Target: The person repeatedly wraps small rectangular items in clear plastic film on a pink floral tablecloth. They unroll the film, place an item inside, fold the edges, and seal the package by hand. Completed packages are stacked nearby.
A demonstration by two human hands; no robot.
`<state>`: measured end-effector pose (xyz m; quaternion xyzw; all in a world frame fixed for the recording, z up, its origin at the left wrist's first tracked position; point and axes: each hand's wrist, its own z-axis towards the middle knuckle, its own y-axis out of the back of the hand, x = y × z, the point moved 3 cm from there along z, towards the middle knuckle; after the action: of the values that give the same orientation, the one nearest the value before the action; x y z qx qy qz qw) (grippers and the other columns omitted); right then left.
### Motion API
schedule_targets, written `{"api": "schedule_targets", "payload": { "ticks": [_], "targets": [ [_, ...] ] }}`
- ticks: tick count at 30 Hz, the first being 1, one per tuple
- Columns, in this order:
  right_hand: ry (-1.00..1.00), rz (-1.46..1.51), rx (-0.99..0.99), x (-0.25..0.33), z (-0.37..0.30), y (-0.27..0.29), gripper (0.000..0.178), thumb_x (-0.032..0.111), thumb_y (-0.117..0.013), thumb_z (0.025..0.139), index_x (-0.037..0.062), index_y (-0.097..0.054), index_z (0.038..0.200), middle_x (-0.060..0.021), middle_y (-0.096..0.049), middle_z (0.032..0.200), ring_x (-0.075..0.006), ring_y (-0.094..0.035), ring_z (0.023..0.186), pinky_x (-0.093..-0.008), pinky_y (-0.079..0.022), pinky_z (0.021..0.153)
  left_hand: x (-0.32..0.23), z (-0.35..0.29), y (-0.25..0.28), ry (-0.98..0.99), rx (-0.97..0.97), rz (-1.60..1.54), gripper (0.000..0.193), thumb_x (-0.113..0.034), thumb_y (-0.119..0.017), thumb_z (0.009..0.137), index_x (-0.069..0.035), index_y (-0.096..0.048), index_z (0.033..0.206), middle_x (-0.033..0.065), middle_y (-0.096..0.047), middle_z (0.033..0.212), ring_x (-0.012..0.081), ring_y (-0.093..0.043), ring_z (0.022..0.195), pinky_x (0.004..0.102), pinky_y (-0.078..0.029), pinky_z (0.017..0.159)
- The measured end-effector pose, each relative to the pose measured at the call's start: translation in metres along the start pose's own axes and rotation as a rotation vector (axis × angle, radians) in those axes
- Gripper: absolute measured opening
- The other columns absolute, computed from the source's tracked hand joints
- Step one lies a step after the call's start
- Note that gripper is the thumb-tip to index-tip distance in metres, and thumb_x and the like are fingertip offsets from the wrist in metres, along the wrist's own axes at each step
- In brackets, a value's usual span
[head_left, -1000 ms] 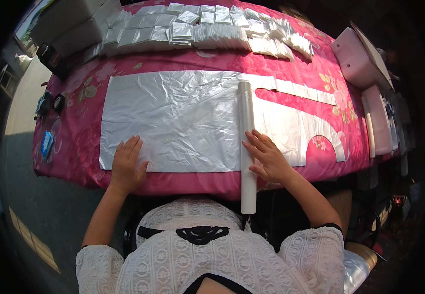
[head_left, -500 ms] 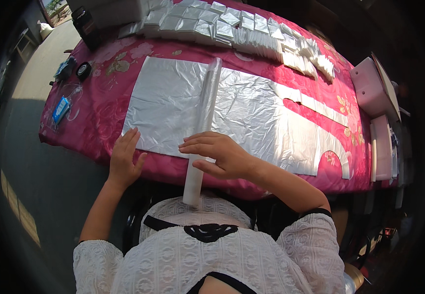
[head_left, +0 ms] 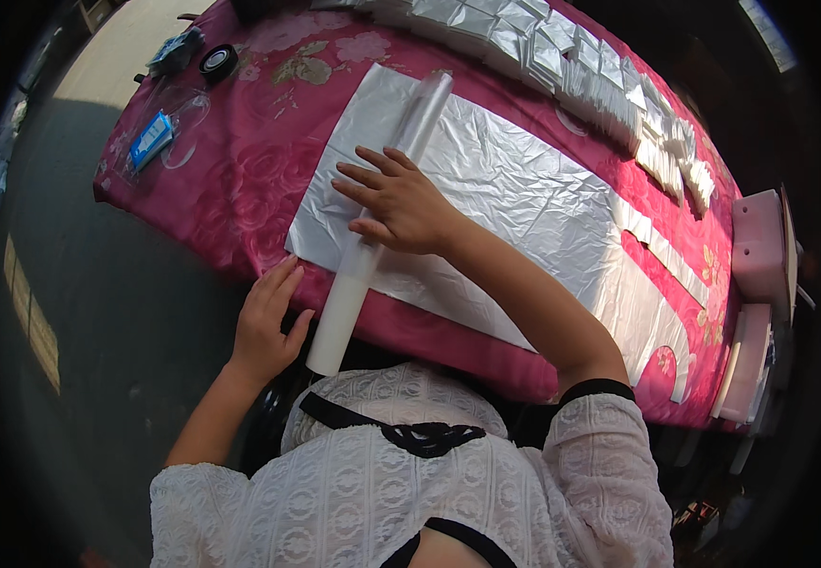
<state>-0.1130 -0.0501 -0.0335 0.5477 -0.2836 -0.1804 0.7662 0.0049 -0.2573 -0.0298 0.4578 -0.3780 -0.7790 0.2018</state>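
Observation:
A thin silvery-white plastic sheet lies spread on the table, creased, with cut-out strips at its right end. Across its left part rests a long translucent white tube, its near end jutting past the table edge toward my lap. My right hand lies palm down over the tube, fingers spread. My left hand is at the table's front edge, fingertips by the sheet's near left corner, fingers stretched out. Whether those fingertips touch the sheet I cannot tell.
Stacks of folded white plastic packets line the far side of the pink floral tablecloth. A black tape roll and a blue-and-white packet lie at the left. Pink boxes stand at the right.
My right hand has moved away from me along the tube. The tube has shifted left over the sheet, nearer its left edge. The whole view has turned and shifted.

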Motion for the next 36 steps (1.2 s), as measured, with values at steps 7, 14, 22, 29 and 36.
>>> {"api": "schedule_targets", "payload": {
  "ticks": [7,14,22,29,36],
  "targets": [
    [0.004,0.06,-0.08,0.003,-0.011,0.006,0.06,0.052,-0.043,0.085,0.0083,-0.047,0.126,-0.0092,-0.043,0.134,-0.0297,-0.031,0.129,-0.0449,-0.021,0.107,0.008,0.026,-0.005,-0.369,0.113,0.197,0.036,-0.008,-0.065,0.073,-0.003,-0.059,0.108,0.0119,-0.054,0.12,0.028,-0.051,0.111,0.0414,-0.041,0.093],
    [-0.224,0.142,-0.027,-0.002,-0.116,0.04,0.064,0.052,-0.044,0.084,0.0106,-0.04,0.133,-0.0079,-0.035,0.14,-0.0302,-0.027,0.132,-0.044,-0.023,0.107,0.012,0.044,-0.024,-0.588,0.223,0.191,0.027,-0.01,-0.059,0.078,-0.006,-0.061,0.105,0.0055,-0.059,0.113,0.0215,-0.054,0.109,0.0414,-0.038,0.097],
    [-0.244,0.117,-0.027,0.005,-0.138,0.041,0.063,0.047,-0.049,0.083,0.0105,-0.039,0.134,-0.0087,-0.034,0.141,-0.0295,-0.028,0.131,-0.043,-0.026,0.105,0.0,0.079,-0.021,-0.593,0.226,0.034,0.01,-0.008,-0.063,0.074,-0.006,-0.06,0.084,0.0065,-0.064,0.09,0.0226,-0.061,0.086,0.0388,-0.047,0.084],
    [-0.237,0.093,-0.037,0.008,-0.122,0.037,0.061,0.044,-0.051,0.083,0.0097,-0.041,0.132,-0.0085,-0.033,0.141,-0.0279,-0.027,0.132,-0.0418,-0.026,0.105,-0.006,0.181,-0.04,-0.253,0.314,0.045,0.011,-0.006,-0.062,0.076,-0.003,-0.06,0.086,0.01,-0.064,0.08,0.0281,-0.061,0.073,0.034,-0.047,0.063],
    [-0.226,0.088,-0.046,0.007,-0.114,0.032,0.06,0.046,-0.049,0.083,0.0094,-0.043,0.131,-0.0078,-0.034,0.141,-0.0298,-0.027,0.132,-0.042,-0.027,0.105,0.015,0.203,-0.034,-0.195,-0.259,0.099,0.031,-0.009,-0.058,0.08,-0.003,-0.055,0.11,0.0152,-0.057,0.113,0.0305,-0.055,0.104,0.0354,-0.044,0.088]
  ]
}}
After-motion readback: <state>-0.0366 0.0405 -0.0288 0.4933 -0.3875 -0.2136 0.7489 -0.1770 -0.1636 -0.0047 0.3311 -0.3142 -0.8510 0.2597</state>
